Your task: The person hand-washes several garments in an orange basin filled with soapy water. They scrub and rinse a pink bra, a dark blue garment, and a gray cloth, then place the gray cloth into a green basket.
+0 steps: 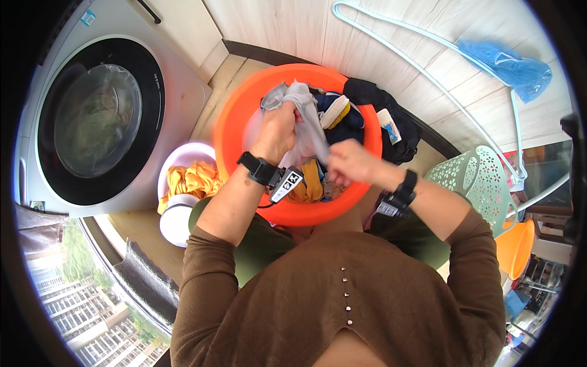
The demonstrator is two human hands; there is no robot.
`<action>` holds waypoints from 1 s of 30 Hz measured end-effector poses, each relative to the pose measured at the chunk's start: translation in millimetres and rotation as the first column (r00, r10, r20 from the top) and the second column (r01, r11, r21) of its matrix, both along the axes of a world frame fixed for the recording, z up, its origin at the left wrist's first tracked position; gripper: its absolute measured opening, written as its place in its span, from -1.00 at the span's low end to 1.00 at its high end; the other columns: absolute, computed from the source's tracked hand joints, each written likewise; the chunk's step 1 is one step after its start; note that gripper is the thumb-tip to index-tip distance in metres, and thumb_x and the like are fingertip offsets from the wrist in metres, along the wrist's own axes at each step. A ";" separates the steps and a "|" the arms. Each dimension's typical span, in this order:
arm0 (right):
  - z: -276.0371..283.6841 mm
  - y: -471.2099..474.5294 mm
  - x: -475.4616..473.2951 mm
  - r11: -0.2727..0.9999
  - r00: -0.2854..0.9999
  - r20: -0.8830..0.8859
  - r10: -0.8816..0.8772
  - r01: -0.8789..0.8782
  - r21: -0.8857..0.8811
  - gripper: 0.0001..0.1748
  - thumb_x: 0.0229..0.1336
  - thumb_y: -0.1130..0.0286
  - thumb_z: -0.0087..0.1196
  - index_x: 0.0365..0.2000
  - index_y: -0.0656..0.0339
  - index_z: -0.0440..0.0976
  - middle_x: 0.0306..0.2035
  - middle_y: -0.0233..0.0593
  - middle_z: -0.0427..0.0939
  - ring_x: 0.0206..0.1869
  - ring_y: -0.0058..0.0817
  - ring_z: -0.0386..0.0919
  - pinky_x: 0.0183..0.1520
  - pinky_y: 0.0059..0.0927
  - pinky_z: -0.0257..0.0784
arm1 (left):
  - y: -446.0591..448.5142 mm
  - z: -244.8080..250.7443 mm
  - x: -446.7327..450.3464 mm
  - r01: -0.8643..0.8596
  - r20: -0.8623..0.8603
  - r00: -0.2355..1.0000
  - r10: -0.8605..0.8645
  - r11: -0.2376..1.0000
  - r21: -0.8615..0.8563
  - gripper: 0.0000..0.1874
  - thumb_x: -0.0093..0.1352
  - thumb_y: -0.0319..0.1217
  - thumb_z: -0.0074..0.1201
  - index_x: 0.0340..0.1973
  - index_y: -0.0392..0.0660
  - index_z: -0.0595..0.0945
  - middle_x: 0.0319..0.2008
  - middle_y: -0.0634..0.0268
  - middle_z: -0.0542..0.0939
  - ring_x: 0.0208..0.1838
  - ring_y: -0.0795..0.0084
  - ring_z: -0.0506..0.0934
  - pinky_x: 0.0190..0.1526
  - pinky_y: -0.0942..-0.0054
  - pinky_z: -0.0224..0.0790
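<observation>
An orange plastic basin (229,114) stands before me, with wet clothes in it. My left hand (280,128) is closed on a light grey-white garment (308,121), bunched over the basin. My right hand (351,163), slightly blurred, grips the lower right end of the same cloth near the basin's right side. A scrub brush (336,112) with a pale back and yellow bristles rests on dark navy clothes (351,126) at the right inside the basin. Yellow cloth (313,183) lies at the near side of the basin, below the grey-white garment.
Left stand a front-loading washing machine (179,96) and a pink basin (192,149) with orange cloth (195,179). Right of the orange basin are black cloth (399,142), a soap bar in a wrapper (389,126) and a green perforated laundry basket (488,183). A pale blue frame (426,73) leans against the wall.
</observation>
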State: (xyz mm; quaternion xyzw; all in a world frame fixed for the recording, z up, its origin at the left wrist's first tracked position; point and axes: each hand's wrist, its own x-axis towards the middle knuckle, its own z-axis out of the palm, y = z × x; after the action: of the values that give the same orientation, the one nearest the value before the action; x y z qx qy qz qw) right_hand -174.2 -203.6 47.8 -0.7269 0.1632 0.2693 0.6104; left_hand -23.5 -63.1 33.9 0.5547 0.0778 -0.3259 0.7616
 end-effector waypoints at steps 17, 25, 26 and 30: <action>-93.9 77.0 21.9 0.711 0.709 0.158 -0.687 0.611 0.348 -0.76 0.37 0.41 0.02 -0.08 0.37 0.53 -0.31 -0.18 0.64 -0.40 -0.40 0.58 -0.38 -0.30 0.48 | -31.4 -27.7 -48.8 -0.163 0.068 0.982 0.178 0.970 -0.182 -0.73 0.50 -0.53 -0.18 -0.04 -0.22 0.63 -0.11 0.22 0.67 -0.11 0.36 0.61 -0.02 0.37 0.51; -27.7 -12.1 11.6 0.936 0.933 -0.114 0.342 -0.349 -0.049 -0.66 0.32 0.31 -0.08 -0.24 0.36 0.62 -0.47 -0.16 0.71 -0.56 -0.46 0.64 -0.51 -0.41 0.59 | -19.8 -1.6 -32.9 -0.111 -0.025 0.994 0.108 0.965 -0.237 -0.81 0.48 -0.47 -0.07 -0.20 -0.18 0.67 -0.28 0.32 0.66 -0.26 0.43 0.58 -0.22 0.43 0.45; -20.4 -30.1 15.6 0.959 0.967 -0.128 0.219 -0.238 -0.156 -0.68 0.29 0.34 -0.07 -0.25 0.34 0.62 -0.48 -0.14 0.70 -0.57 -0.46 0.63 -0.54 -0.41 0.55 | -17.9 6.6 -33.1 -0.094 -0.046 0.995 0.085 0.964 -0.248 -0.81 0.48 -0.47 -0.07 -0.19 -0.18 0.67 -0.28 0.33 0.67 -0.25 0.43 0.59 -0.21 0.43 0.46; -24.0 -56.0 36.9 0.869 0.825 0.541 0.165 0.138 -0.476 -0.80 0.27 0.43 0.05 -0.20 0.25 0.63 -0.27 -0.21 0.68 -0.17 -0.34 0.62 -0.08 -0.31 0.53 | -12.0 35.8 -42.4 0.127 0.021 0.992 -0.126 0.957 -0.263 -0.80 0.47 -0.44 -0.03 -0.09 -0.15 0.66 -0.22 0.35 0.66 -0.19 0.44 0.60 -0.16 0.44 0.47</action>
State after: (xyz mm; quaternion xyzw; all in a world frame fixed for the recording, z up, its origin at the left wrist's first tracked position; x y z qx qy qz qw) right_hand -137.3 -259.7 23.8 -0.9061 0.0332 -0.0045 0.4217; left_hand -65.9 -75.1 69.8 0.4530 -0.0032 -0.3802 0.8063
